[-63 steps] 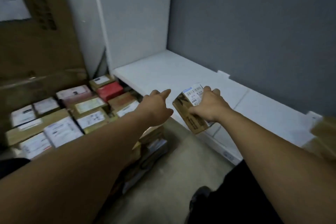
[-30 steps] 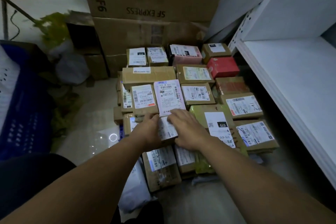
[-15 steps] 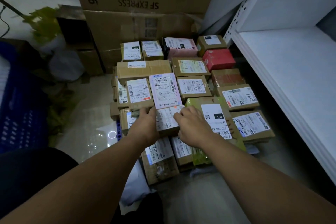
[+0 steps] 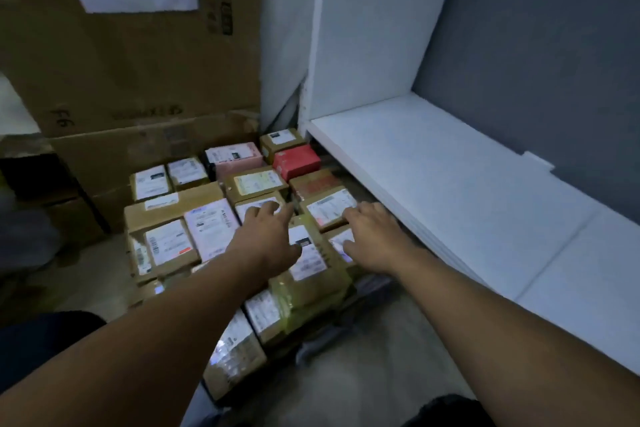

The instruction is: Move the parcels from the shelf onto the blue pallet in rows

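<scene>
Several labelled cardboard parcels [image 4: 166, 246] lie packed in rows on the floor stack, a red box [image 4: 297, 161] and a pink one [image 4: 235, 156] at the back. The pallet beneath is almost wholly hidden. My left hand [image 4: 266, 239] hovers with fingers stretched over the middle parcels, fingertips at a white-labelled box [image 4: 254, 208]. My right hand [image 4: 375, 239] is spread over the right-hand parcels near the shelf edge and holds nothing. A yellow-taped parcel [image 4: 311, 270] lies between my hands. The white shelf [image 4: 450, 191] on the right has a bare board.
Large brown cartons [image 4: 138, 63] with a paper sheet taped on stand behind the stack. The shelf's white side panel [image 4: 363, 28] rises at the right of the parcels, with a grey wall [image 4: 536, 45] behind. Bare floor [image 4: 363, 357] lies in front.
Both hands have let go of the small parcel they were setting down in the stack and have moved up and right, now empty. My view has swung right toward the shelf.
</scene>
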